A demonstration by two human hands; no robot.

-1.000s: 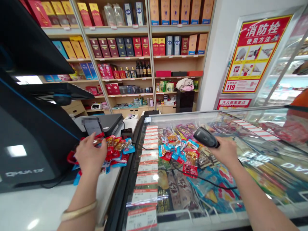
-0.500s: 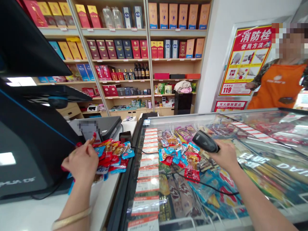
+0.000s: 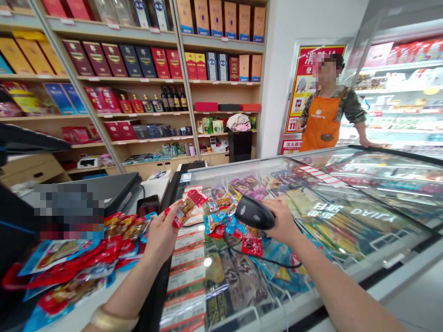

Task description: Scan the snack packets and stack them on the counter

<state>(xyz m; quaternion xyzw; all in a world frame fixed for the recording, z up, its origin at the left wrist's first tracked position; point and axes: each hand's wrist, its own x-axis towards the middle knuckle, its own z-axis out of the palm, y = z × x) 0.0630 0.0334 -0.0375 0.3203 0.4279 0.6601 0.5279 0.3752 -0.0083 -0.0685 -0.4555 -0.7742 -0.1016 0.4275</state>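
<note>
Between the fingers of my left hand (image 3: 165,233) is a red snack packet (image 3: 187,207) with brown contents showing through it, held up over the freezer's left edge. My right hand (image 3: 282,219) is wrapped round the handle of a black barcode scanner (image 3: 254,212), its head pointing left toward that packet. Under the scanner, a small heap of red and blue snack packets (image 3: 221,223) lies on the freezer's glass top. A larger pile of similar packets (image 3: 114,249) covers the white counter to the left of my left forearm.
A glass-topped chest freezer (image 3: 311,193) fills the middle and right. The scanner's black cable (image 3: 263,260) trails across the glass. A person in an orange apron (image 3: 320,120) stands behind the freezer, one hand on its edge. Shelves of boxes (image 3: 148,78) line the back wall.
My left hand has moved right from the counter pile and now holds a packet near the scanner. The view has turned right. The person in the apron now rests a hand on the freezer.
</note>
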